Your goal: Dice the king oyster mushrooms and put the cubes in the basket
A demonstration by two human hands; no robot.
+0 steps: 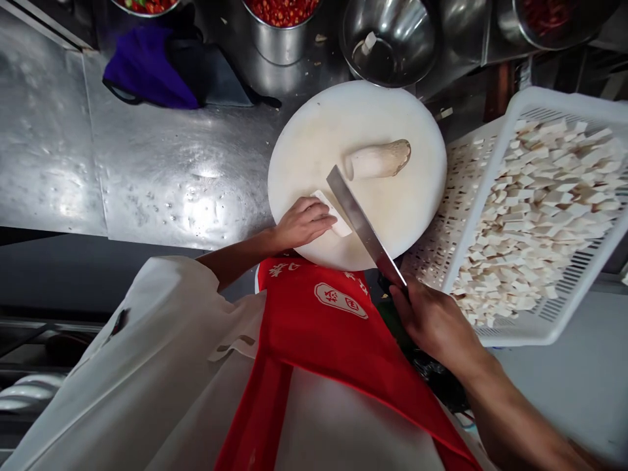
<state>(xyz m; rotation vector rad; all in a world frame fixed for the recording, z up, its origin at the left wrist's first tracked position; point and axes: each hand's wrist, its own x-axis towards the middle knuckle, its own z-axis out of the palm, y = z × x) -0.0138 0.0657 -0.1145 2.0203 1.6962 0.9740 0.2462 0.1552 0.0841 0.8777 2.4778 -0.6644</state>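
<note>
On the round white cutting board (314,124), my left hand (307,221) presses its bent fingers onto a pale strip of mushroom (338,222). My right hand (432,317) is wrapped around the handle of a cleaver (366,226). Its broad blade slants over the board just right of the strip, with a small gap showing between them. A whole king oyster mushroom (377,160) lies on its side farther back, close to the blade's tip. The handle is mostly hidden inside my right hand.
To the right, a white plastic basket (515,98) holds many cut white pieces. A steel bowl (412,39) with a white scrap stands behind the board. A pot (279,42) of chopped red chillies and a purple-and-black cloth item (152,69) are at the back left.
</note>
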